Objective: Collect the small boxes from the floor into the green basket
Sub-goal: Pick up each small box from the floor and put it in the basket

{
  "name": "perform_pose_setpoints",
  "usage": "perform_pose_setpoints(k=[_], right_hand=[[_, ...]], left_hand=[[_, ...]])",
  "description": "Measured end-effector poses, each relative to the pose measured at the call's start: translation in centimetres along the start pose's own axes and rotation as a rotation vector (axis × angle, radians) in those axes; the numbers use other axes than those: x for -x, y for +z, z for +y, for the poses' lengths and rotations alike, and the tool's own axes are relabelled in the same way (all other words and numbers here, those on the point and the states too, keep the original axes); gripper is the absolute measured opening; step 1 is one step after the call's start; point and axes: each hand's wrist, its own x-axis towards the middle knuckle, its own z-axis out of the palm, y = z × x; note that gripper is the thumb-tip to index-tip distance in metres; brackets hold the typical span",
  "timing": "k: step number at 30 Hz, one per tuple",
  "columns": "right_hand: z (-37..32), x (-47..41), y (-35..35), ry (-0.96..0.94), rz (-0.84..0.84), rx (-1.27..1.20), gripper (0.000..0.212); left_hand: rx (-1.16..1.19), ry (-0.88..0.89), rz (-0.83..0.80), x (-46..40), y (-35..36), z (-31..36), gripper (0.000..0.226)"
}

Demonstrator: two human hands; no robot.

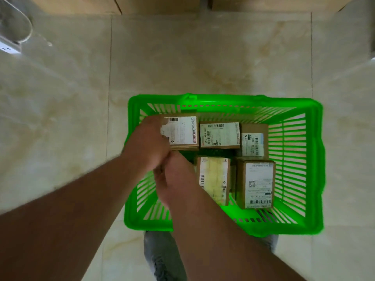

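Here, the green basket (316, 159) sits on the pale tiled floor (182, 57), and 5 small labelled boxes already lie inside it: 3 in the far row and 2 in the near row. No loose box shows on the visible tiles, so I judge the collecting to be close to finished, or at least this patch of floor is done.

The left hand (149, 142) reaches over the basket's left wall and its fingers close on the left edge of the far-left box (182, 131), apparently seating or nudging it. The right hand (172, 179) hangs just beneath, touching or nearly touching the left one, beside the yellow-taped box (214, 179). Its fingers curl downward and away from the camera, so I cannot tell whether they hold anything.

The risks from here look small but real. The far-left box seems to sit a little higher than its neighbour (220, 134), perhaps on something beneath; letting go carelessly could tip it onto the near row. The 2 hands crowd one corner, so either could knock the yellow-taped box askew. A pull on the wall would slide the light basket across the smooth tile.
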Motion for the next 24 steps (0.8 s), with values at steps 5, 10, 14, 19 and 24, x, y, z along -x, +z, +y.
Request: perform_pose_setpoints(k=[5, 10, 14, 19, 24], right_hand=[[0.1, 5.2, -6.5, 0.001, 0.080, 0.346, 0.008], [-2.8, 7.4, -13.7, -0.094, 0.294, 0.698, 0.019], [-2.6, 5.1, -15.4, -0.011, 0.268, 0.847, 0.012], [-0.7, 2.0, -15.2, 0.120, 0.292, 0.843, 0.029], [-0.6, 2.6, -15.0, 0.116, 0.266, 0.720, 0.034]], left_hand=[[0.351, -0.255, -0.048, 7.5, 3.9, -2.1, 0.047], [0.473, -0.426, -0.213, 10.4, 7.7, -1.5, 0.050], [0.458, -0.441, -0.223, 9.7, 8.8, -0.1, 0.053], [0.447, -0.336, -0.289, 8.4, 9.8, 1.7, 0.051], [0.397, -0.307, -0.295, 8.5, 9.6, 2.4, 0.043]])
